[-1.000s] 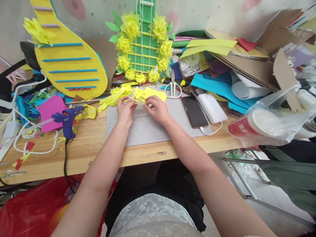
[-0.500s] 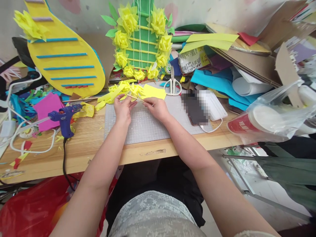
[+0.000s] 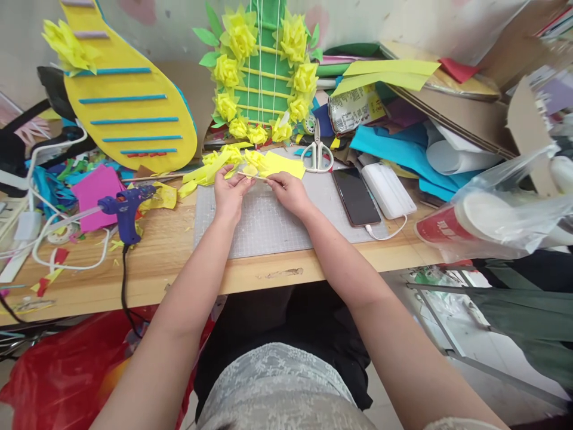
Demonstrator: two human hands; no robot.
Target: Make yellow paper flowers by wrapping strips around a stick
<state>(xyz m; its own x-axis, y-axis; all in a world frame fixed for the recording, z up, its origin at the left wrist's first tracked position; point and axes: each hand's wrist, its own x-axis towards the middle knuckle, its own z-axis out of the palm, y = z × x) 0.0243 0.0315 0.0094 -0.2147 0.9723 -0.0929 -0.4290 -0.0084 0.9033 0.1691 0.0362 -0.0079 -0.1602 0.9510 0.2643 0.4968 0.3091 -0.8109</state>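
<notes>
Between the fingertips of my left hand (image 3: 231, 194) and my right hand (image 3: 290, 192) runs a thin pale stick (image 3: 258, 177). Both hands are closed on it in a pinch, just above the grey cutting mat (image 3: 268, 230). A small piece of yellow paper (image 3: 249, 171) shows at the stick by the left fingers; whether it is wrapped on is too small to tell. Just behind the hands lie yellow paper strips (image 3: 206, 170) and a flat yellow sheet (image 3: 283, 164). White-handled scissors (image 3: 317, 156) rest to the right of that sheet.
A blue glue gun (image 3: 128, 215) stands at left near paper scraps. On the right are a phone (image 3: 356, 197), a white power bank (image 3: 388, 190) and a bagged red cup (image 3: 441, 227). A yellow cutout (image 3: 138, 110) and a green flowered piece (image 3: 268, 74) stand behind.
The whole view has shifted slightly, so things on the table appear farther right. My hands keep their pinch on the stick, and the yellow piece near the left fingers now shows more plainly.
</notes>
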